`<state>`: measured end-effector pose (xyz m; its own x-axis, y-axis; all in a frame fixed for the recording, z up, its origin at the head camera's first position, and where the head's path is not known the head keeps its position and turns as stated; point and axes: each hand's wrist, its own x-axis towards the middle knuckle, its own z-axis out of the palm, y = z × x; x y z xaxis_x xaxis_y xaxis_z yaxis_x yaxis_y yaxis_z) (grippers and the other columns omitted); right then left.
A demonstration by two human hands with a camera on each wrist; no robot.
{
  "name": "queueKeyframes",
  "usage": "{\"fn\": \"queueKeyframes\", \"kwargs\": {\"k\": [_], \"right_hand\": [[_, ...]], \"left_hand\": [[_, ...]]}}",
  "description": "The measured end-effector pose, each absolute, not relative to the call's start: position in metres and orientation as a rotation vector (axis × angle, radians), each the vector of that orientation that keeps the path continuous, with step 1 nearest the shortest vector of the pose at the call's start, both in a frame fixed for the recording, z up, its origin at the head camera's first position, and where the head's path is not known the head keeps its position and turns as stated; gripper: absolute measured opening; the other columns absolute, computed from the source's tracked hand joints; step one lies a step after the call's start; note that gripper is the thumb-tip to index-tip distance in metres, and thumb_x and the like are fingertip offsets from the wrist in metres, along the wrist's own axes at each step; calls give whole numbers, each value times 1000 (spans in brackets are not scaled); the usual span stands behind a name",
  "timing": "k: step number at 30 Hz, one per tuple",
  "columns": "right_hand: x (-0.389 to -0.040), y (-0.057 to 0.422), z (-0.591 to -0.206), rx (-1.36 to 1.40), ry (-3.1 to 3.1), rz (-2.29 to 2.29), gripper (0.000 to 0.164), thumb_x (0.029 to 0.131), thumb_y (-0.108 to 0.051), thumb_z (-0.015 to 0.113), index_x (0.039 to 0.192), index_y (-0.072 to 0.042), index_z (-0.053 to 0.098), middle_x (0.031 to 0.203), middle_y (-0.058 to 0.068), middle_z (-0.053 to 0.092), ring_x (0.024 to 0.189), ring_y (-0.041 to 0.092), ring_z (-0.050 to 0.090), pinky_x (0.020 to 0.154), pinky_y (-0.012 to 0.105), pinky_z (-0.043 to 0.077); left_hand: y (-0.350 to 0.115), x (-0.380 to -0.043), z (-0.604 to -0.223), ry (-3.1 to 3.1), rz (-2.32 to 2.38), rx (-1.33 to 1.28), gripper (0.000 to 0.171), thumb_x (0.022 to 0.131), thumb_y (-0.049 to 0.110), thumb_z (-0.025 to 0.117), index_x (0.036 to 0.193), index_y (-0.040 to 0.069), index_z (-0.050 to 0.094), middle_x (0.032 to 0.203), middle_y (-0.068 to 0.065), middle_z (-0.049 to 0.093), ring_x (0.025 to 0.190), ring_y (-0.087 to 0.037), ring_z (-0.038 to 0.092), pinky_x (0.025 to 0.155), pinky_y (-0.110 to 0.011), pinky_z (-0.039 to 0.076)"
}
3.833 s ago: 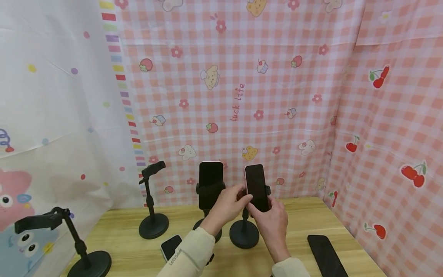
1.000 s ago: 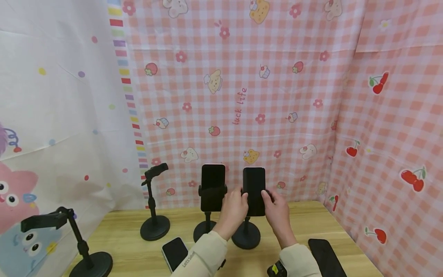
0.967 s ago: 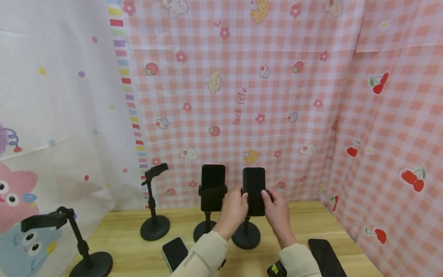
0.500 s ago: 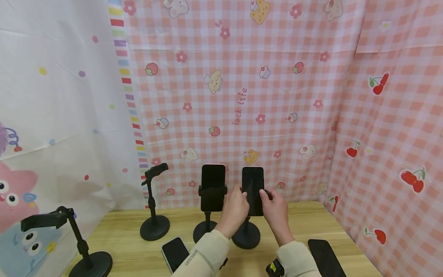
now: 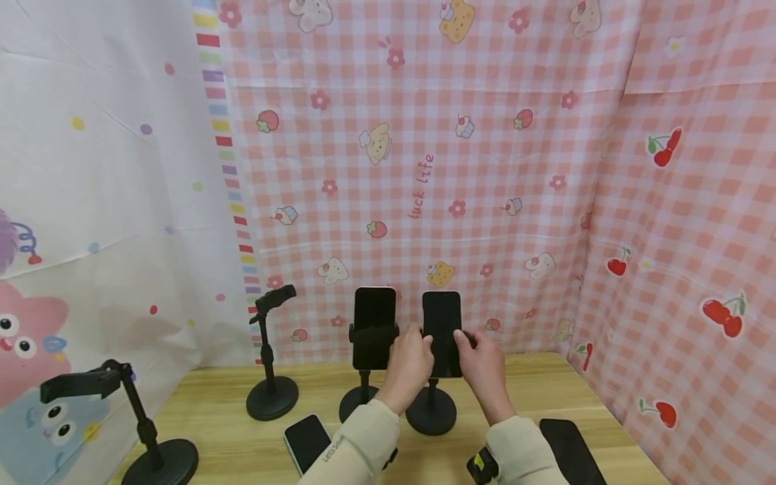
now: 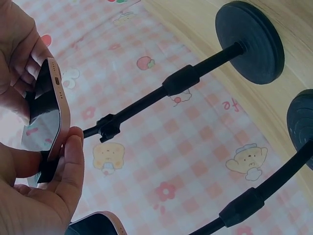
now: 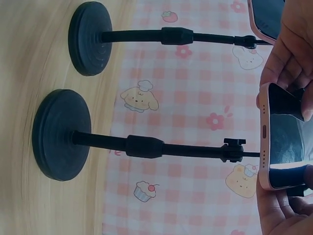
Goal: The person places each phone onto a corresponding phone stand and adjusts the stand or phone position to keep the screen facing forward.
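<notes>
Two black stands (image 5: 160,465) leftmost; pale-edged phone (image 5: 306,441) flat on the table (image 5: 221,399). Next, mounted phone (image 5: 374,313) on a third stand (image 5: 353,403). Left hand (image 5: 410,367): thumb and fingers curled, pinching held phone (image 5: 441,322) at its left edge; that phone sits atop a fourth stand (image 5: 432,414), between the hands. Right hand (image 5: 483,367): likewise pinching, right edge. Black slab (image 5: 572,451) flat, far right.
</notes>
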<state>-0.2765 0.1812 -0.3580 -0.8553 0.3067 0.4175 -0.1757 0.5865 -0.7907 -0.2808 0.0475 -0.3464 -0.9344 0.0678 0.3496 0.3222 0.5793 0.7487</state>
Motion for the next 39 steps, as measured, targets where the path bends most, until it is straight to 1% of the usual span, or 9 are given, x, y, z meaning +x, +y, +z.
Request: {"fn": "queueKeyframes", "kwargs": {"k": [7, 12, 15, 16, 19, 23, 31, 35, 39], "right_hand": [[-278, 179, -364, -93, -2246, 1202, 31, 101, -26, 59, 111, 2, 70, 98, 19, 70, 86, 35, 64, 77, 51, 50], [-278, 180, -366, -94, -2231, 1213, 31, 102, -26, 58, 112, 2, 69, 101, 21, 70, 89, 37, 64, 79, 52, 49], [-278, 180, -366, -94, -2227, 1222, 31, 101, -25, 59, 112, 2, 69, 102, 21, 70, 91, 37, 64, 81, 53, 49], [-278, 180, -366, -96, -2229, 1228, 31, 102, -26, 58, 113, 2, 69, 103, 21, 70, 92, 37, 64, 81, 53, 49], [-278, 181, -367, -103, -2231, 1250, 32, 102, -26, 58, 116, 2, 68, 106, 22, 69, 95, 38, 63, 84, 53, 49], [-277, 180, -367, -116, -2224, 1280, 34, 102, -25, 58, 119, 2, 67, 109, 23, 68, 98, 39, 63, 87, 54, 49], [-275, 179, -368, -116, -2206, 1292, 36, 102, -27, 57, 122, 2, 66, 112, 23, 68, 101, 39, 63, 88, 54, 49], [-276, 178, -368, -127, -2210, 1286, 36, 101, -28, 58, 121, 1, 66, 112, 22, 68, 101, 38, 64, 87, 54, 49], [-276, 177, -368, -120, -2212, 1271, 34, 100, -28, 60, 118, 0, 68, 108, 21, 69, 98, 38, 64, 85, 53, 49]], "left_hand": [[48, -282, -348, -2526, -1278, -318, 25, 101, 13, 58, 119, -4, 56, 82, -7, 55, 67, -18, 56, 61, -31, 54], [49, -283, -349, -2528, -1273, -329, 24, 101, 14, 59, 118, -3, 56, 81, -6, 54, 67, -17, 56, 60, -31, 53], [49, -282, -350, -2533, -1257, -324, 25, 101, 15, 59, 118, -2, 56, 82, -6, 55, 69, -18, 57, 63, -32, 55], [49, -282, -350, -2534, -1251, -322, 25, 101, 15, 58, 119, -2, 56, 84, -7, 56, 71, -19, 58, 65, -33, 55], [50, -281, -350, -2535, -1250, -317, 31, 102, 17, 57, 125, -2, 54, 95, -11, 60, 82, -23, 62, 74, -38, 58], [50, -280, -352, -2527, -1261, -318, 36, 103, 19, 56, 131, -2, 52, 111, -16, 62, 97, -29, 65, 83, -45, 56], [50, -281, -355, -2503, -1265, -326, 37, 103, 20, 55, 134, -2, 52, 121, -18, 61, 112, -36, 61, 92, -54, 50], [49, -281, -355, -2504, -1274, -330, 37, 104, 18, 54, 134, -2, 51, 118, -17, 61, 105, -32, 64, 89, -49, 53], [47, -281, -355, -2503, -1272, -330, 36, 103, 16, 55, 133, -4, 52, 110, -16, 63, 89, -27, 67, 80, -44, 57]]}}
